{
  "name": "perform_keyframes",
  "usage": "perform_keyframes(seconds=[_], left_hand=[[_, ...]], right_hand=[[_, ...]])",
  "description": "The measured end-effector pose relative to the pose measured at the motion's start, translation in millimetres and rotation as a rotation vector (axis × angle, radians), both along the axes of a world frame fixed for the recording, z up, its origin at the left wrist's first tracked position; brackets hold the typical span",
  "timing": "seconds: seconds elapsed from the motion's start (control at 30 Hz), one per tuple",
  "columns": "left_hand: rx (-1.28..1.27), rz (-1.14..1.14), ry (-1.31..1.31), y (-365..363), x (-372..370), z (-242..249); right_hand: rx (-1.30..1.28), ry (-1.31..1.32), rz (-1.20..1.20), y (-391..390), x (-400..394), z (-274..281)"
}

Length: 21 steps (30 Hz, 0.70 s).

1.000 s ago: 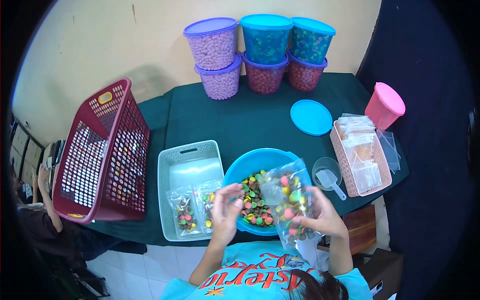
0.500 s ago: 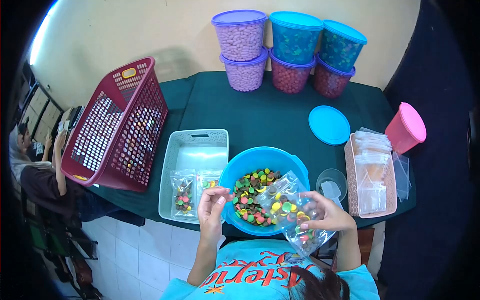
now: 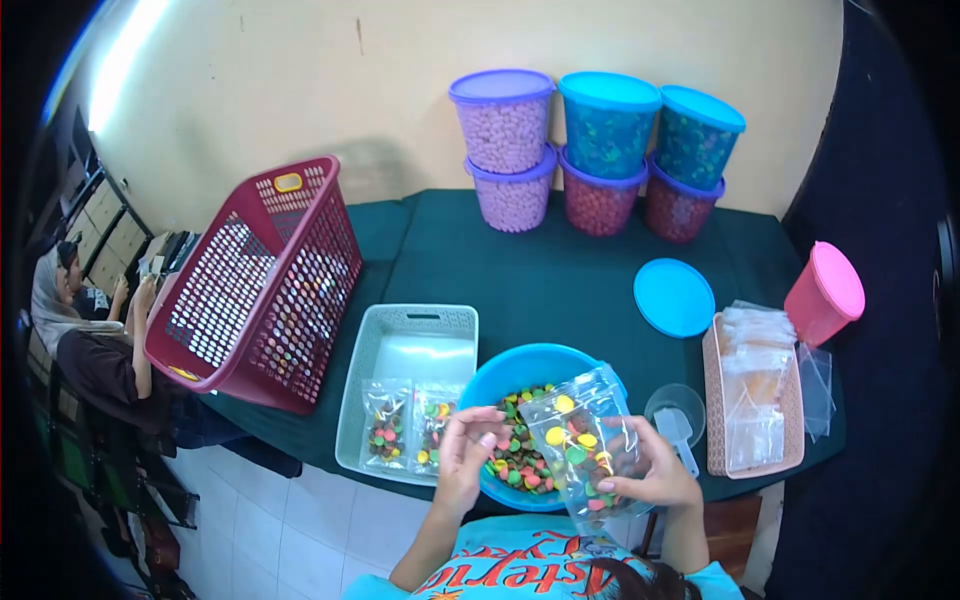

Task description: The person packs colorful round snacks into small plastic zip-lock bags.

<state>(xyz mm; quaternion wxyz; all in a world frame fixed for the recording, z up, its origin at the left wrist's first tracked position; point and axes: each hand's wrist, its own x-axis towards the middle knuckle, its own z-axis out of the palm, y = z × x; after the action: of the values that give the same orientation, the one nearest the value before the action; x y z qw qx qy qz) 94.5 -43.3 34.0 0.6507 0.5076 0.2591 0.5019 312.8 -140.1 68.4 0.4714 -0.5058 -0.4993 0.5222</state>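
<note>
My right hand (image 3: 655,472) grips a clear zip bag (image 3: 580,440) by its side, tilted over the blue bowl. Inside the bag are yellow, green, red and brown button-shaped sweets. My left hand (image 3: 470,455) hovers at the bowl's left side, fingers loosely curved and apart, with nothing visible in it. The blue bowl (image 3: 500,368) contains more of these coloured sweets (image 3: 515,475), partly hidden behind the bag and my hands. To the left, a pale grey-green tray (image 3: 362,345) has two filled bags (image 3: 387,425) lying in it.
A clear bowl with a white scoop (image 3: 676,428) and a pink basket of empty bags (image 3: 796,440) are on the right. Stacked tubs (image 3: 610,125), a blue lid (image 3: 674,298) and a pink tub (image 3: 822,290) stand farther back. A maroon basket (image 3: 250,350) is left; people are beyond.
The view has tipped upward, so the table things appear lower. My right hand has turned the filled bag more upright, its face showing more fully. My left hand stays beside the bowl.
</note>
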Motion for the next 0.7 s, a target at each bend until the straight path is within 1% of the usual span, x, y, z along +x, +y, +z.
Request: perform_keyframes(seconds=[0.03,0.07,0.1,0.13,0.17,0.2,0.23,0.3,0.33,0.37,0.4,0.47,0.5,0.53,0.6,0.63,0.67,0.7], left_hand=[[-0.007,-0.035,-0.002,3,3,2],[-0.019,-0.071,-0.003,5,5,4],[0.015,-0.128,-0.070,6,9,10],[0.017,-0.128,-0.072,7,10,10],[0.026,-0.133,-0.092,8,11,10],[0.033,-0.141,-0.112,8,12,9],[-0.010,-0.154,-0.167,6,13,14],[-0.026,-0.154,-0.121,9,6,14],[-0.034,-0.145,-0.076,11,3,13],[-0.071,-0.174,-0.089,13,-1,12],[-0.087,-0.183,-0.086,14,-6,12],[-0.014,-0.311,0.082,17,-16,12],[0.049,-0.321,0.024,17,-15,9],[0.035,-0.338,0.029,18,-18,7],[0.009,-0.245,0.086,22,-24,2],[-0.053,-0.201,0.025,25,-24,1],[-0.063,-0.212,0.032,28,-27,-2],[-0.043,-0.223,0.050,33,-31,-4]], right_hand=[[0.070,0.130,-0.093,2,-12,-11],[0.079,0.127,-0.084,4,-22,-13],[0.168,0.069,-0.145,7,-32,-15],[0.253,0.012,-0.212,10,-43,-15],[0.293,-0.032,-0.223,13,-54,-14],[0.269,0.013,-0.210,15,-65,-20],[0.310,0.005,-0.224,20,-76,-23],[0.333,-0.004,-0.248,28,-86,-34],[0.412,-0.093,-0.317,35,-84,-41],[0.489,-0.183,-0.385,38,-85,-42],[0.473,-0.185,-0.393,41,-88,-38],[0.442,0.029,-0.448,50,-97,-26],[0.427,0.137,-0.481,54,-103,-23],[0.413,0.137,-0.500,55,-109,-22],[0.357,0.178,-0.534,56,-120,-20],[0.346,0.171,-0.565,57,-126,-17],[0.337,0.173,-0.578,57,-129,-19],[0.336,0.247,-0.573,57,-131,-23]])
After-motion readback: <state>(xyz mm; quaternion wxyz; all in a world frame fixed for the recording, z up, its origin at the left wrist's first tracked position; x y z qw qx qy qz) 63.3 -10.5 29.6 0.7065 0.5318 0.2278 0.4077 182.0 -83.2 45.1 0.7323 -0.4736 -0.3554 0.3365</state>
